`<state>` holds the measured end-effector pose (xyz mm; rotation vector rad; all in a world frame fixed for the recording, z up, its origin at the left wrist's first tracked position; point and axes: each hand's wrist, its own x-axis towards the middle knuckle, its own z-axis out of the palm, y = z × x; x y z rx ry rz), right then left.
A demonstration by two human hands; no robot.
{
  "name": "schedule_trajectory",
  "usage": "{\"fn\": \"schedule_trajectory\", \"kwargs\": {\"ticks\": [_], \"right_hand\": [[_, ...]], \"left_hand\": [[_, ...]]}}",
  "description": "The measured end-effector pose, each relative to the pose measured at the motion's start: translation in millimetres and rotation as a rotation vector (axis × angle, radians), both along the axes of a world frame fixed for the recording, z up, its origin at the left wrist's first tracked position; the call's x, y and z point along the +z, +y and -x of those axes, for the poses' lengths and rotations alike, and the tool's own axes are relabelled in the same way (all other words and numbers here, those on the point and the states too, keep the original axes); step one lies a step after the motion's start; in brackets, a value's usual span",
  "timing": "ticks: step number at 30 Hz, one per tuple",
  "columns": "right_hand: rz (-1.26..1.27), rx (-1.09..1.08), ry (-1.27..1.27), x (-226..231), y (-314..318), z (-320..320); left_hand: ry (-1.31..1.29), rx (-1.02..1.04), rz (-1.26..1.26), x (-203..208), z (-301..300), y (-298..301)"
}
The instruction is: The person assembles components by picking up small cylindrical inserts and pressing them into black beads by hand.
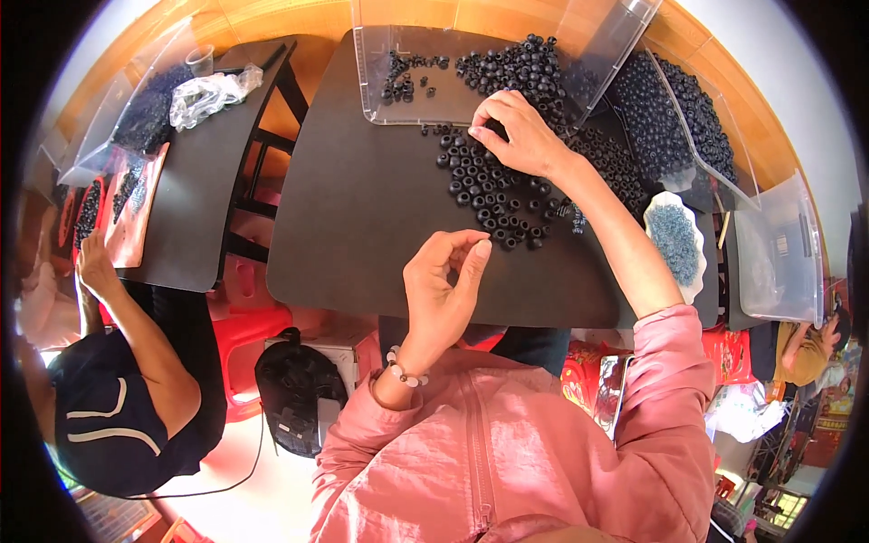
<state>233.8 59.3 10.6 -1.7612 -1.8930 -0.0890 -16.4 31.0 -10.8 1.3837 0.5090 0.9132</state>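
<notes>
Black round beads with wide holes (493, 193) lie loose on the dark table (362, 195). My left hand (444, 285), with a bracelet at its wrist, hovers over the table's near part, thumb and forefinger pinched together beside the closest beads. Whatever that pinch holds, if anything, is too small to make out. Farther off, my right hand (523, 136) reaches over the bead pile by the front edge of a clear plastic box (412, 120). Its thumb and forefinger are also drawn together, and I cannot see what lies between them. More black beads (516, 71) fill part of that box.
A scalloped white dish (697, 282) of tiny blue-grey beads (674, 242) stands right of my right forearm. Clear bins of black beads (665, 118) line the right back. At left, another person's hand (93, 262) works at a second table (195, 195). A black backpack (299, 394) sits below.
</notes>
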Motion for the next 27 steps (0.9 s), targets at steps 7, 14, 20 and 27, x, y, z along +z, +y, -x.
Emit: {"fn": "schedule_trajectory", "kwargs": {"ticks": [7,14,20,27], "right_hand": [[0.000,-0.007,0.031,7.7,-21.2,2.2],[-0.072,-0.121,0.108,26.4,-39.2,2.0],[-0.040,-0.237,0.202,33.3,-76.1,-6.0],[0.023,-0.332,0.298,24.8,-117.1,-8.8]], "left_hand": [[0.030,0.004,-0.031,0.6,-0.4,-0.9],[0.032,-0.012,-0.029,-0.2,2.1,-1.2],[0.031,-0.036,-0.013,0.5,2.7,-1.7],[0.008,-0.069,0.032,0.3,4.4,-0.9]]}}
